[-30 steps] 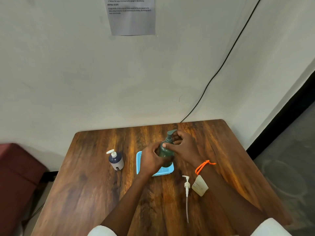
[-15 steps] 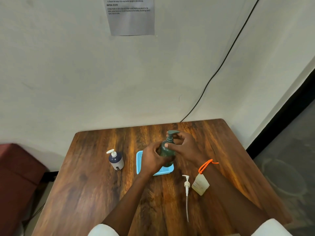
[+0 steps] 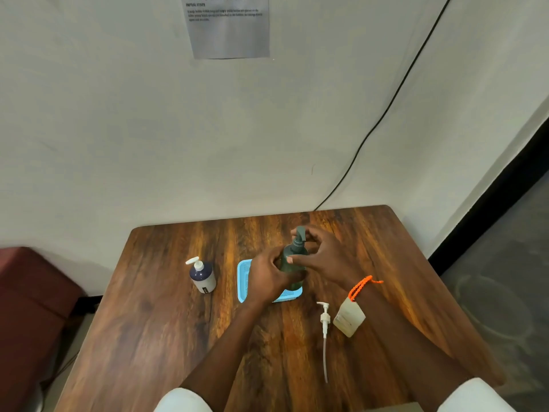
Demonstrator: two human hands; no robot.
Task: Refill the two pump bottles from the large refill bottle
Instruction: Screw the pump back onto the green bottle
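Note:
A dark green pump bottle [image 3: 292,260] stands upright on a light blue tray [image 3: 244,279] at the middle of the wooden table. My left hand [image 3: 271,276] grips the bottle's body from the left. My right hand [image 3: 322,257] has its fingers curled round the green pump head [image 3: 300,236] and the bottle's neck. A small navy and white pump bottle [image 3: 203,275] stands upright to the left of the tray, apart from both hands. A loose white pump with its long tube [image 3: 324,328] lies flat on the table near my right forearm.
A pale translucent bottle [image 3: 348,319] lies right of the loose pump, partly under my right wrist. The wooden table [image 3: 154,322] butts against a white wall with a black cable [image 3: 383,114] and a paper notice [image 3: 227,25]. A dark red seat [image 3: 32,307] stands at the left.
The green pump's nozzle has turned from pointing right to pointing away from me, with my right hand shifting round it. My left hand and the bottle stay in place.

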